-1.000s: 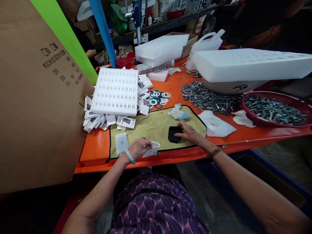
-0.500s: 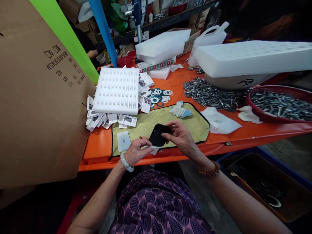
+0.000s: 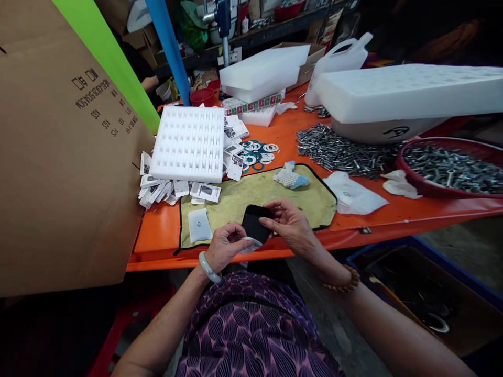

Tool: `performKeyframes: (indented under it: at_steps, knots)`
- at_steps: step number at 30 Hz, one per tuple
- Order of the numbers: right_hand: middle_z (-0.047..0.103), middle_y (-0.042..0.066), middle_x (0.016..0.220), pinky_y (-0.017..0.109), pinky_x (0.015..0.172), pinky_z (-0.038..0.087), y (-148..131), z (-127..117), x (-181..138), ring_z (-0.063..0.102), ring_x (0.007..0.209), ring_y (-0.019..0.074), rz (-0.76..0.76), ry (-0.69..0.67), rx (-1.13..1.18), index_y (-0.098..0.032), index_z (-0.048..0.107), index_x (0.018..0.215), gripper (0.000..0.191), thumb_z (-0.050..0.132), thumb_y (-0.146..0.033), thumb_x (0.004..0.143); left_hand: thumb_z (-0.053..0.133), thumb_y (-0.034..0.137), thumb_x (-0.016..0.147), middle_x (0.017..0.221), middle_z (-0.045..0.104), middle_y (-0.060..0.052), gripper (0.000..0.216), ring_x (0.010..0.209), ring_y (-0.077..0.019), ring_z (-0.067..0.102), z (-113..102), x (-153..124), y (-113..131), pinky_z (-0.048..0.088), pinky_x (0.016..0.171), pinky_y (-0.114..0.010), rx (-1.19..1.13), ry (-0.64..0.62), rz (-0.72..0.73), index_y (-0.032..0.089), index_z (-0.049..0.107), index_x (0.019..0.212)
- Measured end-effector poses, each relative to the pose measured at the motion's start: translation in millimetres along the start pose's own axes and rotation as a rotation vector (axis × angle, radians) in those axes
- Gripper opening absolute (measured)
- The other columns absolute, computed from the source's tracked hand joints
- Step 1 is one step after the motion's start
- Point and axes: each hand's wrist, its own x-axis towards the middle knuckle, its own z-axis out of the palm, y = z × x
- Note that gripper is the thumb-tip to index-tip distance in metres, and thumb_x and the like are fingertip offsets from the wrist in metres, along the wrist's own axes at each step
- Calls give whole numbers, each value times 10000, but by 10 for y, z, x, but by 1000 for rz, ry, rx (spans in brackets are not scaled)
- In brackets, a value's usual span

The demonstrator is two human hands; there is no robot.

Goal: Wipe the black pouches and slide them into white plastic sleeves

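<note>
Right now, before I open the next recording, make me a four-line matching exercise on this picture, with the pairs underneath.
1. Black case
2. Netting scrap
3. Red basket at right
4. Cardboard box

A. filled with metal parts
B. at the picture's left edge
C. in the right hand
D. lying on the yellow mat

Pairs: 1-C, 2-D, 3-A, 4-B

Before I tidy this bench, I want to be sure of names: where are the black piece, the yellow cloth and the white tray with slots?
Black piece (image 3: 254,228): head view, its flat face.
Yellow cloth (image 3: 239,195): head view, a bare middle part.
White tray (image 3: 187,144): head view, its slotted top.
</note>
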Motion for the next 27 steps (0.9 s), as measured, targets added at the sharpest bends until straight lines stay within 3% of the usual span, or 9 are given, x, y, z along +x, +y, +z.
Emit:
performKeyframes:
  at_steps: [4, 8, 12, 15, 18, 21, 27]
  knots:
    - [594, -36, 669, 225, 394, 460, 102, 41, -28, 529, 490, 103, 24, 49, 38, -215, 503, 900, 431, 767, -443, 648, 785, 438, 643, 710, 542, 8, 364, 619, -99, 532, 45, -25, -95, 458, 565, -228, -58, 30, -23, 156, 555, 638]
    - [604, -21, 715, 238, 483, 504, 94, 35, -79, 571, 595, 121, -142, 11, -73, -216, 544, 870, 331, 751, -399, 689, 801, 424, 630, 820, 602, -32, 348, 700, -126, 577, 28, -77, -169, 496, 656, -268, -74, 19, -21, 152, 584, 626]
    - [595, -25, 778, 248, 522, 530, -6, 74, -106, 583, 627, 121, -280, 229, -83, -232, 518, 909, 334, 743, -381, 713, 820, 379, 624, 913, 649, -82, 297, 909, -185, 588, 28, -129, -155, 456, 860, -319, -14, 10, 47, 147, 635, 618]
    - [578, -26, 778, 252, 476, 534, -50, 133, -127, 566, 591, 122, -279, 305, -10, -246, 473, 927, 399, 756, -403, 694, 820, 400, 621, 940, 652, -87, 314, 915, -188, 587, 43, -152, -132, 448, 864, -325, -56, 32, 38, 147, 634, 613]
    - [576, -8, 775, 255, 475, 528, -7, 168, -162, 558, 615, 135, -195, 198, 5, -248, 480, 913, 403, 761, -421, 682, 822, 442, 596, 718, 595, -22, 347, 756, -147, 551, 33, -169, -133, 452, 743, -288, -56, 107, 30, 157, 625, 598]
    - [564, -14, 747, 243, 472, 489, 46, 120, -184, 531, 595, 124, -135, 58, -30, -241, 505, 888, 352, 742, -419, 698, 818, 439, 603, 663, 558, 2, 335, 687, -123, 511, 1, -197, -134, 426, 670, -260, -16, 125, 22, 157, 636, 603]
    - [614, -10, 764, 256, 620, 470, -83, -119, -142, 559, 692, 138, -162, -326, -340, -208, 601, 894, 154, 661, -298, 785, 822, 396, 609, 682, 591, -11, 320, 655, -113, 532, -48, -222, -72, 414, 622, -240, 16, -37, -60, 136, 636, 601]
